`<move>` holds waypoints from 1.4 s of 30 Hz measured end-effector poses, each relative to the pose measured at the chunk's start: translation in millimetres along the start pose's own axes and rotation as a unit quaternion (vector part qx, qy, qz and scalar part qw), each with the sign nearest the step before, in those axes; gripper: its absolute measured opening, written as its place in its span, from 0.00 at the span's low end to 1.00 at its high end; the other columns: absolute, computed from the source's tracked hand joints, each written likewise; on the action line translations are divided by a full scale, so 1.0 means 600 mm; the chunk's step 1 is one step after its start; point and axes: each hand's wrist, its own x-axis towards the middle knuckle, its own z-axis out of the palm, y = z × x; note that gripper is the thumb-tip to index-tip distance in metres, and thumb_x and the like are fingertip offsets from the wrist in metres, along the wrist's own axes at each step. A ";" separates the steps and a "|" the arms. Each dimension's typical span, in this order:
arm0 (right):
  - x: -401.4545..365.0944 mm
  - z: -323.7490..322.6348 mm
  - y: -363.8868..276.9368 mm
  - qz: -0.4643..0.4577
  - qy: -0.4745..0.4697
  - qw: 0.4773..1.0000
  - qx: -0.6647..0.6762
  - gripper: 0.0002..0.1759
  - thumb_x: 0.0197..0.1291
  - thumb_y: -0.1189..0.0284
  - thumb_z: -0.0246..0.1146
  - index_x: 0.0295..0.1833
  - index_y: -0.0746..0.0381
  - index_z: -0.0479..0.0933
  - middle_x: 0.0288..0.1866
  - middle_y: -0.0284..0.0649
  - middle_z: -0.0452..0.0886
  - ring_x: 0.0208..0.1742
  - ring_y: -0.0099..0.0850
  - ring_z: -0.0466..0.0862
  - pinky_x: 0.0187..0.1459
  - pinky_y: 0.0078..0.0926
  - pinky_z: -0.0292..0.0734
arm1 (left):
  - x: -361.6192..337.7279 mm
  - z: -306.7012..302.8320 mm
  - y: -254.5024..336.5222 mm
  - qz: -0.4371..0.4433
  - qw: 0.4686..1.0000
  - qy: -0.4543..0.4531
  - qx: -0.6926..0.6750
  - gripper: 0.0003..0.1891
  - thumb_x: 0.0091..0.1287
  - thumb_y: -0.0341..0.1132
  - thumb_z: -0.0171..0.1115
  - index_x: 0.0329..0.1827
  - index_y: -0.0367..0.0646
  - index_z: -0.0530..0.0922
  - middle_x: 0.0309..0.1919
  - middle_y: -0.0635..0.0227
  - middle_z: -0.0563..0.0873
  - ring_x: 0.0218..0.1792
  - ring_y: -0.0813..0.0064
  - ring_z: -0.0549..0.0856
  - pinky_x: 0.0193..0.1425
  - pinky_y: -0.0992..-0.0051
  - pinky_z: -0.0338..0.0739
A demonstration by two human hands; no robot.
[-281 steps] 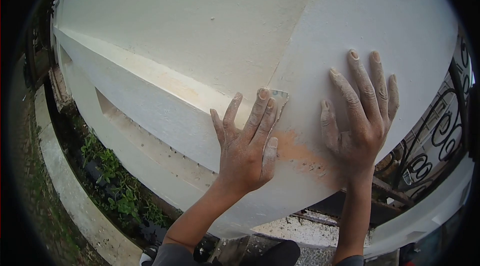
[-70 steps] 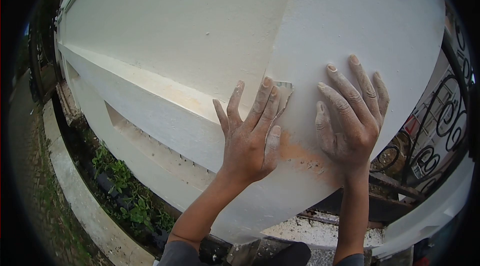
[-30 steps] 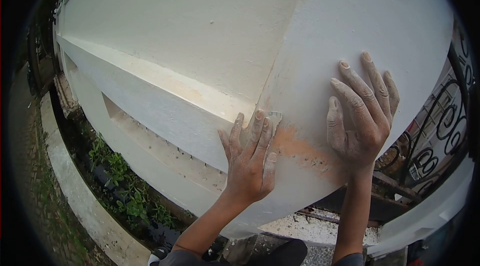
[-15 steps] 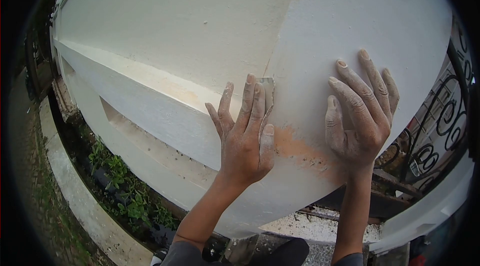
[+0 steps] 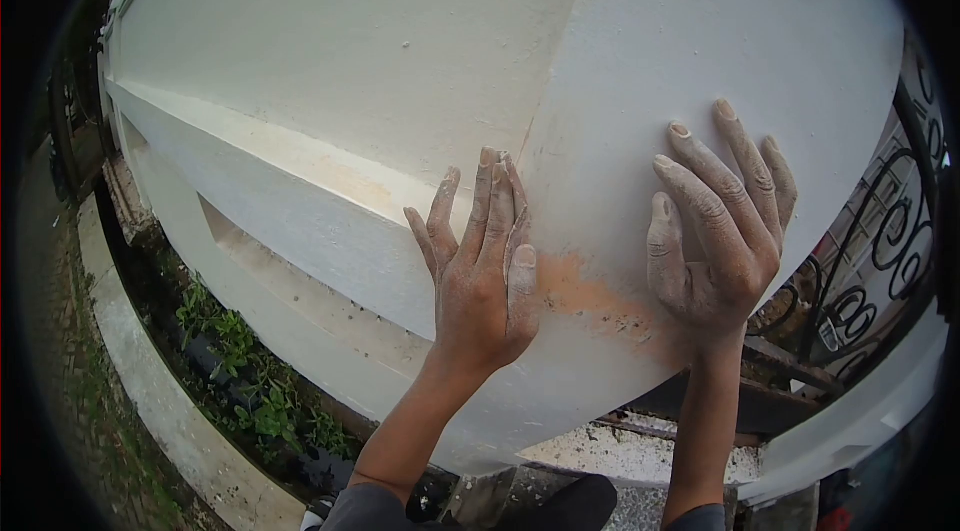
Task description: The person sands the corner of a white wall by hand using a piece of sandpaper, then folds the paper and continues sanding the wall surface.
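Observation:
My left hand [image 5: 480, 266], coated in pale dust, presses a thin worn piece of sheet [image 5: 520, 211] against the white wall [image 5: 350, 51] near its corner edge. Only a narrow strip of that sheet shows between the fingers and thumb; it looks like sandpaper, though I cannot be sure. Beside it on the right, my right hand [image 5: 725, 221] rests with spread, dusty fingers on the other wall face and holds nothing. Between the two hands lies a rough orange-brown patch [image 5: 590, 293] where the paint is gone.
A white ledge [image 5: 280, 166] juts from the wall on the left. Below it run green plants [image 5: 270, 411] in a wet ditch and a concrete kerb [image 5: 170, 396]. Black scrolled ironwork [image 5: 885, 251] stands at the right.
My left hand has shifted slightly left, and the sheet has turned more edge-on, so less of it shows. My right hand is nearly unmoved.

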 end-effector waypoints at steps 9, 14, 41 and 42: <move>0.004 -0.003 -0.001 -0.002 0.001 1.000 0.001 0.15 0.44 0.80 0.60 0.39 0.56 0.83 0.47 0.36 0.86 0.64 0.39 0.76 0.70 0.45 0.56 | 0.023 -0.009 -0.005 0.001 1.000 -0.007 0.013 0.30 0.65 0.33 0.43 0.72 0.34 0.57 0.73 0.55 0.58 0.73 0.45 0.48 0.70 0.36 0.27; 0.002 0.000 -0.001 -0.001 0.008 1.000 0.004 0.15 0.44 0.81 0.60 0.39 0.57 0.83 0.47 0.36 0.86 0.64 0.39 0.76 0.70 0.45 0.56 | -0.028 -0.010 -0.003 -0.009 0.999 -0.031 0.021 0.32 0.65 0.34 0.44 0.73 0.35 0.54 0.74 0.56 0.57 0.73 0.45 0.49 0.70 0.36 0.28; 0.001 -0.002 -0.005 -0.015 -0.021 0.999 -0.037 0.10 0.47 0.74 0.64 0.37 0.53 0.84 0.50 0.31 0.85 0.65 0.35 0.74 0.71 0.44 0.56 | 0.030 -0.001 0.016 0.030 1.000 0.004 0.005 0.33 0.62 0.34 0.47 0.73 0.37 0.56 0.75 0.57 0.53 0.74 0.48 0.47 0.69 0.36 0.25; 0.000 -0.003 -0.006 -0.014 -0.021 0.999 -0.037 0.10 0.47 0.75 0.64 0.37 0.53 0.84 0.49 0.31 0.85 0.65 0.35 0.74 0.71 0.44 0.56 | 0.004 0.001 0.012 0.023 1.000 -0.013 0.007 0.33 0.62 0.34 0.47 0.73 0.37 0.56 0.75 0.57 0.53 0.74 0.48 0.47 0.69 0.36 0.25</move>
